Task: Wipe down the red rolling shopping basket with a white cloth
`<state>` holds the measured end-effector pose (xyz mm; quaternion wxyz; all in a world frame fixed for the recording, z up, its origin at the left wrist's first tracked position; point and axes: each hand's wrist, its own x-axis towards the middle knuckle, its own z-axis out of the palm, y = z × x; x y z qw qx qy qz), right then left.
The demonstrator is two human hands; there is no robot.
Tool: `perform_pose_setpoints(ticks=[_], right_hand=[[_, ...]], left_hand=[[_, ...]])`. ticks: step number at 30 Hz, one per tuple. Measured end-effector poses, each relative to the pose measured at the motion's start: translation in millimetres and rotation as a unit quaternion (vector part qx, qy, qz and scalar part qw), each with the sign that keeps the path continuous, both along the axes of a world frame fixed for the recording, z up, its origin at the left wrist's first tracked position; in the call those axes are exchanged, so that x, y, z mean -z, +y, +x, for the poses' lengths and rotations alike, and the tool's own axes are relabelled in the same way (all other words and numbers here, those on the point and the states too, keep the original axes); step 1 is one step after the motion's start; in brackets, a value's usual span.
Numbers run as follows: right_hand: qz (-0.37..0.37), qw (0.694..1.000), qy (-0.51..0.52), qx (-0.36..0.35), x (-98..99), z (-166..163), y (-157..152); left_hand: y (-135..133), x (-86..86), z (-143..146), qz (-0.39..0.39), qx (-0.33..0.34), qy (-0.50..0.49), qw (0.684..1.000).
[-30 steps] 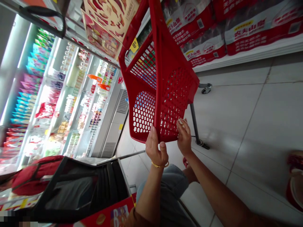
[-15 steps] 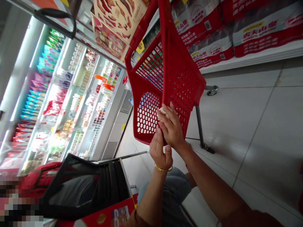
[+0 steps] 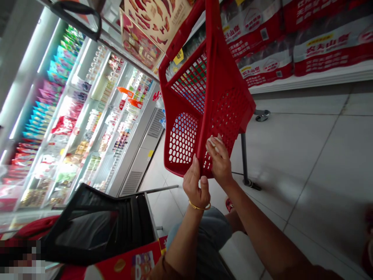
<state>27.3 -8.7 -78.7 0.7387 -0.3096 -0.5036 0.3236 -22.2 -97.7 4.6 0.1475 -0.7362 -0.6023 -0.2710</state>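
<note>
At one red cart [image 3: 208,97] sit two hands [image 3: 196,188] — right [image 3: 222,165] holding one white wad [image 3: 213,144].

The basket [image 3: 207,102] is red with a honeycomb pattern.

a thin, smooth gold-coloured bangle [image 3: 199,208] rings the left wrist [image 3: 199,212], with brown fabric sleeves [image 3: 175,267] and faded light-blue denim [image 3: 215,224].

Supermkt: lit display case [image 3: 142,154] w/ pkgd goods [image 3: 40,119], bottle pks [image 3: 266,69], red shopping cart [image 3: 227,72].
</note>
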Motion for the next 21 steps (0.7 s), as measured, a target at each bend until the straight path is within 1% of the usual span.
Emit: perform_pose_setpoints(ticks=[6,11,17,21], right_hand=[[0.0,1.0,-0.011,0.022,7.6,-1,-3],[-0.014,1.0,-0.008,0.014,20.0,-3,-8],[-0.042,0.999,-0.006,0.022,40.2,-9,-16],[-0.07,0.998,-0.007,0.007,56.6,-14,-23]], left_hand=[[1,-0.7,-1,0.004,-0.009,0.012,1.0],[1,-1.0,-3,0.003,-0.002,0.007,1.0],[-1,-2.3,-12,-0.001,-0.004,0.015,1.0],[-5,-2.3,-21,-0.005,-0.004,0.014,1.0]])
